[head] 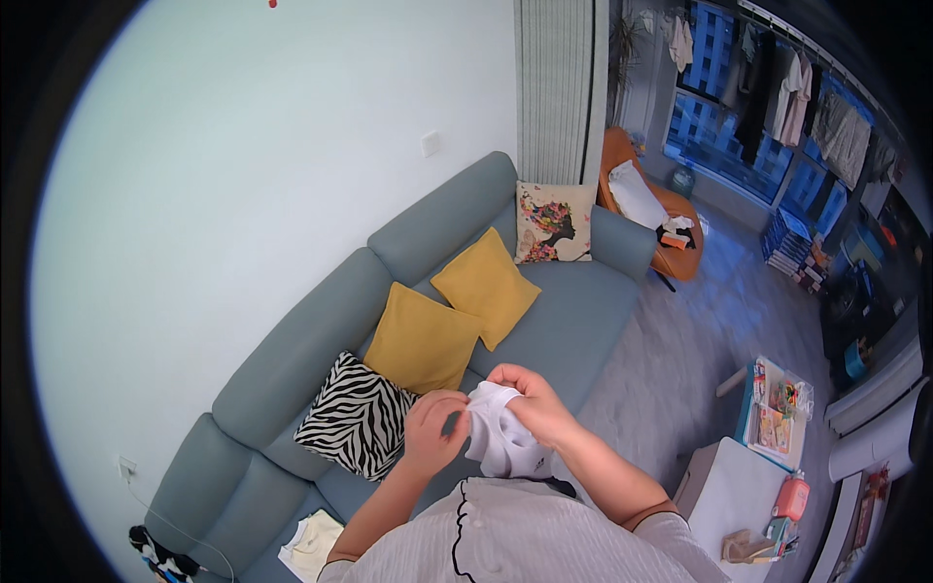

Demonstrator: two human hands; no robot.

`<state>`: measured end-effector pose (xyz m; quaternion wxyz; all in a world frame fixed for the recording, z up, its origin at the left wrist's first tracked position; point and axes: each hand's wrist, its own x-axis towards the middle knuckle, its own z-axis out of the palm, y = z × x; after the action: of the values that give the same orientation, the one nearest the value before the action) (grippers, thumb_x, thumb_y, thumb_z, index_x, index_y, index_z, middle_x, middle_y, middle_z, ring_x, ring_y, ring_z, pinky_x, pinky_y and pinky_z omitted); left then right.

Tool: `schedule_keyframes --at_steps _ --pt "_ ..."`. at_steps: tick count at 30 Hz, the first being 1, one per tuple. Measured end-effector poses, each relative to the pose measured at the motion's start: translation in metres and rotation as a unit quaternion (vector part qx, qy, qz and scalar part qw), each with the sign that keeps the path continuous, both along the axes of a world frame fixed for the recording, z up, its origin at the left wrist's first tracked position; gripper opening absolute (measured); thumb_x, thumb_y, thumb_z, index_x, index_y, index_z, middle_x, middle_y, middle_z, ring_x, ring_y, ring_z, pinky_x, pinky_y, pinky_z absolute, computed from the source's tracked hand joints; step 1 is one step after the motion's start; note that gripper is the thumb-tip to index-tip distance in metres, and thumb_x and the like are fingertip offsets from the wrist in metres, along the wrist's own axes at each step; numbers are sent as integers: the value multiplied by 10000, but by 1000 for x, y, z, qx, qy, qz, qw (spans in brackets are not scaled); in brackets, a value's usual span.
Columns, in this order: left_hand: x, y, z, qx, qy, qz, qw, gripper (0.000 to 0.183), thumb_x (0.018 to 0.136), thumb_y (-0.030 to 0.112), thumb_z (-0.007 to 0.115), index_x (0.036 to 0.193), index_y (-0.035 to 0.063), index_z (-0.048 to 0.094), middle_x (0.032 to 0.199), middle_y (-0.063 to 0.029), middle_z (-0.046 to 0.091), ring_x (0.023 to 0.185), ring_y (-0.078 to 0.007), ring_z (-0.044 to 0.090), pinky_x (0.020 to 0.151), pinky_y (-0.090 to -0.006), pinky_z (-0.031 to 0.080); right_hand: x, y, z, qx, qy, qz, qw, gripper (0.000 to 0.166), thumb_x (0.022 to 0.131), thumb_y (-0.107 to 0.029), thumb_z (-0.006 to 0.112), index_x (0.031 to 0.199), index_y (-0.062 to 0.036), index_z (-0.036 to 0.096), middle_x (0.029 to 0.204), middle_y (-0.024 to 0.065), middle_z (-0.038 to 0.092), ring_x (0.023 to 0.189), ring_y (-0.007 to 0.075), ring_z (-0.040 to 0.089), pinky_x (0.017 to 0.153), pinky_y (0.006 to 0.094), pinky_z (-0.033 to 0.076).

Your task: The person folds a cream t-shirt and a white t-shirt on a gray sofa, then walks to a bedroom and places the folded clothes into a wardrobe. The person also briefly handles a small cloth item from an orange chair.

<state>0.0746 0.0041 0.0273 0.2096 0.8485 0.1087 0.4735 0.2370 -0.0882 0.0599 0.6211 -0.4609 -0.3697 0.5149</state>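
A white garment (pixel 496 444) with a small dark print hangs bunched between my hands, close in front of my body. My left hand (pixel 435 433) pinches its left edge with thumb and fingertips, leaving a gap inside the curl of the fingers. On the other side my right hand (pixel 536 404) grips the upper part, with some fingers hidden by the cloth. Below and beyond the garment runs a blue-grey sofa (pixel 568 299). A pale cream folded garment (pixel 313 543) lies on the seat at the lower left, partly cut off by my arm.
A zebra-striped cushion (pixel 357 415), two yellow cushions (pixel 426 339) and a printed cushion (pixel 554 222) rest on the sofa. To the right stand a white table (pixel 736 488) and a small table with craft items (pixel 776 415). Farther off is an orange lounge chair (pixel 681 259).
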Motion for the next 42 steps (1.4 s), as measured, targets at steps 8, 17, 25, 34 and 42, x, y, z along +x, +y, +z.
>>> schedule_keyframes --at_steps 8,17,25,34,42 --pt "-6 20 7 -110 -41 130 985 84 889 5 509 952 -19 459 909 -139 518 781 -224 534 691 -312 446 35 5 -47 15 -518 -127 846 223 699 -51 666 911 -73 602 759 96 626 722 252 619 637 339 472" --pt "-61 62 84 -139 78 223 962 92 927 85 547 909 31 473 632 -21 414 544 -106 355 504 -243 308 80 -5 -60 15 -188 -102 977 125 817 -67 706 795 -39 585 661 -43 573 639 21 479 572 210 372" --pt "-74 78 98 87 140 91 982 45 774 6 659 784 2 615 715 -78 594 619 -235 552 552 -319 439 101 -13 -15 6 -215 -11 977 220 790 -153 771 826 -49 580 612 -75 437 592 28 360 535 209 292" --pt "-93 91 74 -84 39 184 979 165 817 72 667 725 -4 553 656 -74 547 562 -153 486 520 -253 374 121 -27 11 43 -410 -51 909 92 763 -41 687 840 -12 646 745 64 573 711 174 564 625 285 444" --pt "-87 116 84 77 167 101 978 132 722 44 724 766 -2 609 681 -91 569 610 -219 545 532 -301 413 118 -28 26 21 -329 -223 917 147 849 -133 683 839 12 656 688 51 601 640 104 519 591 241 418"
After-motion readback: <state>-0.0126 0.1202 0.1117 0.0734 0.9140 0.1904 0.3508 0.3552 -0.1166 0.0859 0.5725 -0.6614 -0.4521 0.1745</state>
